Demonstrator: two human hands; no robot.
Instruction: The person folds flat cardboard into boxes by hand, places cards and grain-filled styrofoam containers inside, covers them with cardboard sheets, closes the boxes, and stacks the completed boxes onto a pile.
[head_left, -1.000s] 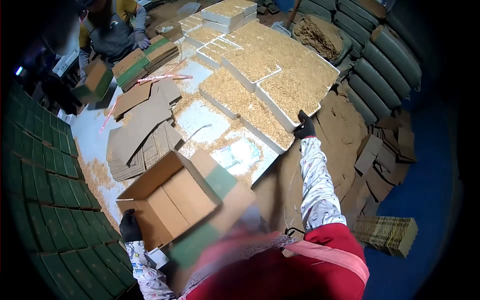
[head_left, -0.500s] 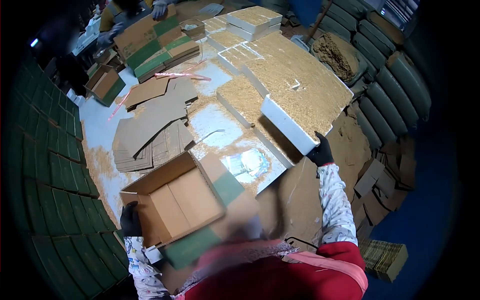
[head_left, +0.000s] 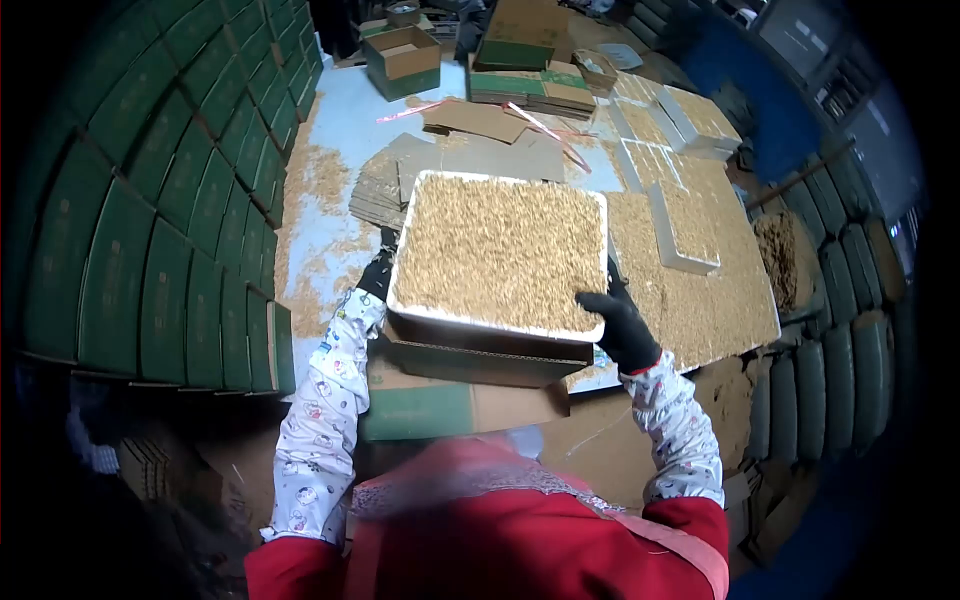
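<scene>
A white foam tray full of golden-brown shavings is held over an open cardboard box, covering most of its opening. My right hand, in a black glove, grips the tray's right side, thumb over the rim. At the tray's left edge is my left hand, also gloved in black; its fingers are partly hidden behind the tray, and they close on that edge. The box rests near the table's front edge, above a green-and-brown cardboard piece.
Green boxes are stacked along the left. Flat cardboard sheets lie behind the tray. More filled trays cover the right of the table, with sacks beyond. An open box stands at the back.
The view has swung right. The tray in my right hand has been lifted off the others and brought over the box. My left hand has moved from the box's side to the tray's left edge.
</scene>
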